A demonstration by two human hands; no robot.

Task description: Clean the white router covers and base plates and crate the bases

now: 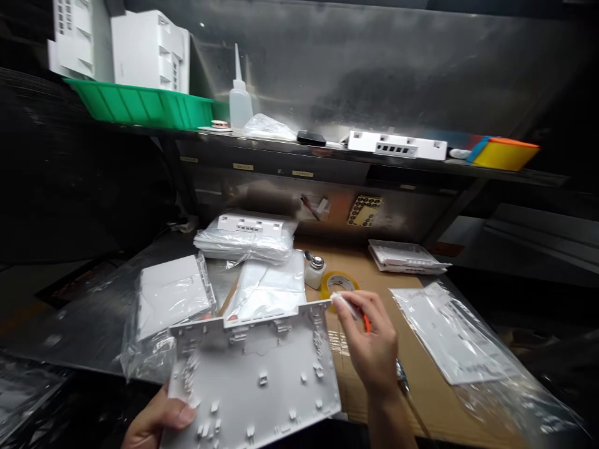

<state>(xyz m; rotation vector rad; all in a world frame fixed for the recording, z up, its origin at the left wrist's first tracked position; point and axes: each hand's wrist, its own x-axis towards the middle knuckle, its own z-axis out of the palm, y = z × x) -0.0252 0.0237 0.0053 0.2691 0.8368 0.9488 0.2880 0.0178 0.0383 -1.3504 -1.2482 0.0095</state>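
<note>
My left hand (161, 418) grips a white plastic housing shell (262, 355) by its lower left edge, thumb on the inner face. Clips and posts stud that inner side, which faces me. Beside the shell's upper right corner, my right hand (372, 340) is closed around a small white wad (344, 304), perhaps cloth, that touches the edge. A bit of something orange (366, 323) shows under its fingers; what it belongs to is hidden. Just behind that hand lies a roll of yellow tape (339, 284), with a pump-top bottle (315, 271) to its left.
Bagged white shells lie at left (173, 293), and a bagged panel (453, 337) at right. Stacked plastic bags (246, 246) sit at the back. The shelf holds a green bin (140, 106), a nozzle bottle (240, 103) and a yellow container (505, 154). Cardboard (421, 399) covers the bench.
</note>
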